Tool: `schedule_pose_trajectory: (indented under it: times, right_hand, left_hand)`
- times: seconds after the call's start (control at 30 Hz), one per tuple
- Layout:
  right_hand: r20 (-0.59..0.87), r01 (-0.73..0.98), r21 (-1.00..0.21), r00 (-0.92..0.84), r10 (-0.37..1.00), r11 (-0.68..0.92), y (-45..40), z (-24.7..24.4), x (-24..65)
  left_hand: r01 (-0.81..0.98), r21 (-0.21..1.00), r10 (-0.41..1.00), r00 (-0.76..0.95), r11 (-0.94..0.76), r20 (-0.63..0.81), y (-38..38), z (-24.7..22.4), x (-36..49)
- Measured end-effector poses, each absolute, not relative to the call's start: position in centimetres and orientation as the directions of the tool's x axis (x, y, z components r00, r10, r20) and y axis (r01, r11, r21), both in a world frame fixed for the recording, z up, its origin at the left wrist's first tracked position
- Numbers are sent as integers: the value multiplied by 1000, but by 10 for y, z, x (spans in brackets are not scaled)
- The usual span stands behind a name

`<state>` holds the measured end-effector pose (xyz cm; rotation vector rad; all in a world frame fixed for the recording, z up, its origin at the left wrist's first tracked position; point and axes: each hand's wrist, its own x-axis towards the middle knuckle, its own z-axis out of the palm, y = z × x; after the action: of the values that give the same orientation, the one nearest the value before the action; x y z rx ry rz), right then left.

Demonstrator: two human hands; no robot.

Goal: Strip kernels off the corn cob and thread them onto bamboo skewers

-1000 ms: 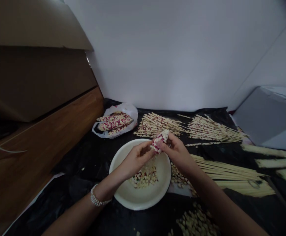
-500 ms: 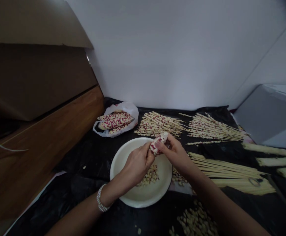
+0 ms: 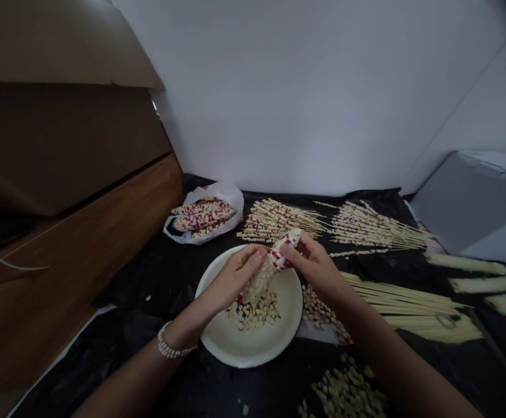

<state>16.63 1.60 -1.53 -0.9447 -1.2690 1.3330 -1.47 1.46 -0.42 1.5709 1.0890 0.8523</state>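
Over a white bowl (image 3: 213, 342), both my hands hold one corn cob (image 3: 262, 277), tilted with its upper end to the right. White and dark red kernels cover that upper end, while the lower length is stripped bare. My left hand (image 3: 238, 273) is closed round the bare part, thumb along the top. Near the kernelled end, my right hand (image 3: 311, 261) grips the cob, its thumb pressed on the kernels. Loose kernels (image 3: 259, 313) lie in the bottom of the bowl.
A plastic bag (image 3: 234, 194) of speckled cobs (image 3: 205, 217) lies behind left. Skewers threaded with kernels (image 3: 274, 219) form two bundles at the back. To the right are bare skewers (image 3: 405, 299) and stripped cobs (image 3: 488, 284). Kernel piles (image 3: 349, 386) sit on black sheeting. A white box (image 3: 474, 203) stands far right.
My left hand has moved left and opened its grip somewhat, so the bare lower part of the cob now shows. My right hand stays at the kernelled end, shifted slightly right.
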Motion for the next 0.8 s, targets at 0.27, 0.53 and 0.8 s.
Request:
schedule_pose_trajectory:
  times: [0.27,0.53,0.8]
  right_hand:
    - [118,-121,-988,-164,979,99,15,-17,164]
    - [114,-99,-990,-163,980,98,16,-19,166]
    - [150,-73,-988,-170,974,139,14,-16,164]
  left_hand:
    - [167,981,906,422,-103,23,13,-16,-10]
    - [155,964,875,468,-217,122,9,-9,-8]
    - [304,922,921,371,-240,117,10,-20,-9]
